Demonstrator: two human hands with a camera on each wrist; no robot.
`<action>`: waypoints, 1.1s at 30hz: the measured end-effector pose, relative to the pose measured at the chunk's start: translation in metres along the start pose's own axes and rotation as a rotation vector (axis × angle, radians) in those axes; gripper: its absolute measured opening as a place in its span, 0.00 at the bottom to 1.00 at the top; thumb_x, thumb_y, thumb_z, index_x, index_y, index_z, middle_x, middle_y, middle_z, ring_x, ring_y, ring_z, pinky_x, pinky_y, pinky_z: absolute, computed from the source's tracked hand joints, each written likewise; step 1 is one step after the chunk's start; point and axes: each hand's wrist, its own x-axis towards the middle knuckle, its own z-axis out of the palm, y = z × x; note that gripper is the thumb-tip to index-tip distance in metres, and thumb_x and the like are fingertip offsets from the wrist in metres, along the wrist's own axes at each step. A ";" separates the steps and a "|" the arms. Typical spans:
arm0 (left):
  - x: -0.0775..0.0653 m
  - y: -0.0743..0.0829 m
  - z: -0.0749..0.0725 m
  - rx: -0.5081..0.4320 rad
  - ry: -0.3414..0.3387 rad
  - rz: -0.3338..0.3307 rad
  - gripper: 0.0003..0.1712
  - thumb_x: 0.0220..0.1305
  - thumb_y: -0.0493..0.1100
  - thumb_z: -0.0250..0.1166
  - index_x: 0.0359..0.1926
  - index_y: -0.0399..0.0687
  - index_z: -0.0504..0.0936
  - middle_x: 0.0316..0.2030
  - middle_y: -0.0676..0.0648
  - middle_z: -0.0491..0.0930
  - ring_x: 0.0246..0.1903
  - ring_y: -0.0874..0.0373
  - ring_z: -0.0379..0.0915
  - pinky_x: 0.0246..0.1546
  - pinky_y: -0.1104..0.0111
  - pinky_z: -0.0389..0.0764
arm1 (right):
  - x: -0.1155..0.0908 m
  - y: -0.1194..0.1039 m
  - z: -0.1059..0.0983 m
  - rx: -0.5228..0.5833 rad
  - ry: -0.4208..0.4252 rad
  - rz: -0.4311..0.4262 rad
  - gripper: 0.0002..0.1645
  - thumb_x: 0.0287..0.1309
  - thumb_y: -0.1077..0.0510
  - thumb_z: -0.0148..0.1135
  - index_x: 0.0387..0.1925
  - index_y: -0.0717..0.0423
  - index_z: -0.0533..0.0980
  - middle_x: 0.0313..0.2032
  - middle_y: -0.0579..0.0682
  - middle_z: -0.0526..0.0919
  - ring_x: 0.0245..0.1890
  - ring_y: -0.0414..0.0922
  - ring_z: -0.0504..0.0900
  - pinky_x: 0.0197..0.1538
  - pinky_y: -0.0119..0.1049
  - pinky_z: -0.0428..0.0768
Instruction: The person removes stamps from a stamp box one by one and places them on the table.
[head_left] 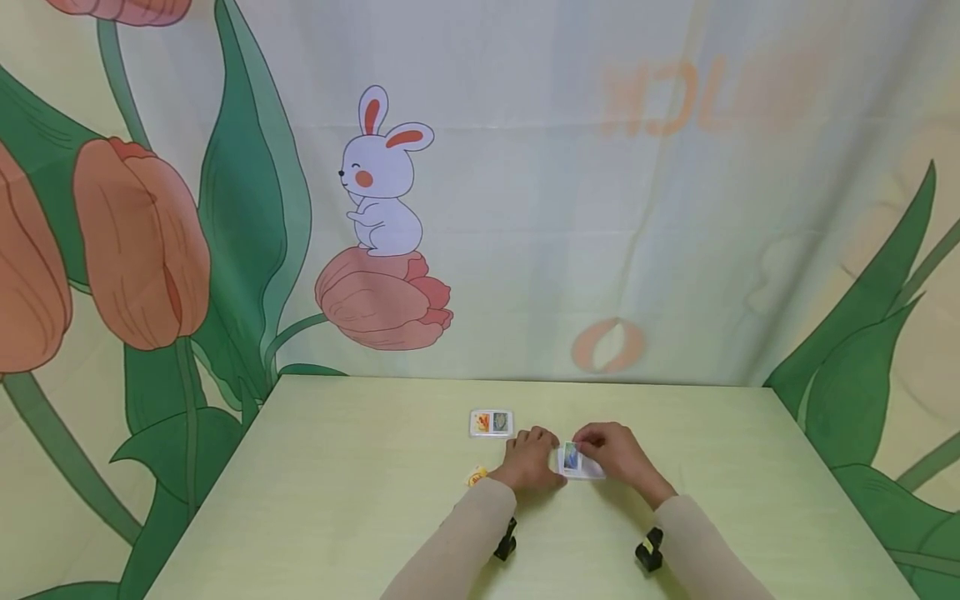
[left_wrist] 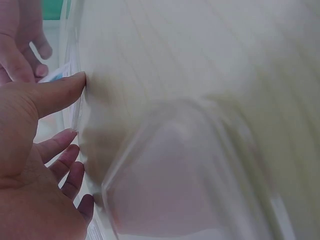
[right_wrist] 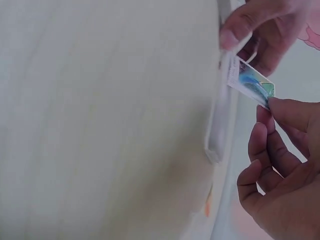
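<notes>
In the head view, my left hand (head_left: pixel 531 461) holds the left end of a shallow clear plastic case (head_left: pixel 592 472) on the table, thumb at the near edge, fingers at the far side. My right hand (head_left: pixel 613 450) pinches a small stamp-like picture card (head_left: pixel 571 456) between thumb and forefinger over that case. The right wrist view shows the card (right_wrist: pixel 254 84) tilted, blue and green with a white border, its lower end at the case (right_wrist: pixel 219 127). Spread fingers of the left hand (left_wrist: pixel 30 135) show in the left wrist view.
Behind the left hand lies another clear case (head_left: pixel 472 424) with two small pictures in it. A yellow printed item (head_left: pixel 476 476) is partly hidden by the left wrist. A blurred clear plastic corner (left_wrist: pixel 170 165) fills the left wrist view's foreground. A printed curtain (head_left: pixel 510 208) hangs behind the table.
</notes>
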 end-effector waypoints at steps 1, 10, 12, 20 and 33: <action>0.000 0.000 0.000 0.002 0.000 -0.002 0.34 0.53 0.51 0.75 0.58 0.48 0.73 0.59 0.47 0.70 0.59 0.48 0.63 0.61 0.55 0.64 | 0.000 -0.001 -0.002 0.005 0.000 -0.003 0.04 0.59 0.62 0.67 0.33 0.51 0.85 0.34 0.46 0.88 0.34 0.39 0.80 0.41 0.35 0.77; 0.001 0.001 -0.002 0.019 -0.002 -0.018 0.34 0.53 0.53 0.75 0.58 0.48 0.73 0.60 0.47 0.70 0.60 0.48 0.63 0.62 0.55 0.64 | -0.001 -0.002 -0.019 0.061 0.046 0.014 0.02 0.60 0.61 0.66 0.34 0.52 0.84 0.35 0.48 0.87 0.34 0.40 0.80 0.39 0.34 0.77; 0.001 0.001 -0.001 0.021 0.000 -0.021 0.34 0.53 0.53 0.75 0.58 0.48 0.73 0.60 0.47 0.70 0.60 0.48 0.63 0.62 0.55 0.64 | 0.000 0.000 -0.022 0.072 0.061 0.026 0.02 0.60 0.60 0.65 0.35 0.52 0.83 0.35 0.49 0.87 0.34 0.40 0.80 0.39 0.34 0.77; 0.006 -0.002 0.003 0.033 -0.002 -0.022 0.35 0.53 0.54 0.74 0.59 0.50 0.73 0.62 0.48 0.70 0.61 0.49 0.63 0.62 0.55 0.63 | 0.004 0.005 -0.039 0.129 0.127 0.143 0.07 0.64 0.57 0.63 0.40 0.54 0.83 0.38 0.53 0.88 0.36 0.42 0.82 0.37 0.33 0.78; 0.003 -0.002 0.003 0.017 -0.007 -0.015 0.34 0.53 0.53 0.75 0.59 0.48 0.73 0.61 0.47 0.70 0.60 0.49 0.63 0.62 0.56 0.63 | 0.015 0.022 -0.042 0.151 0.187 0.300 0.11 0.62 0.55 0.63 0.41 0.58 0.82 0.36 0.52 0.85 0.34 0.42 0.78 0.35 0.31 0.74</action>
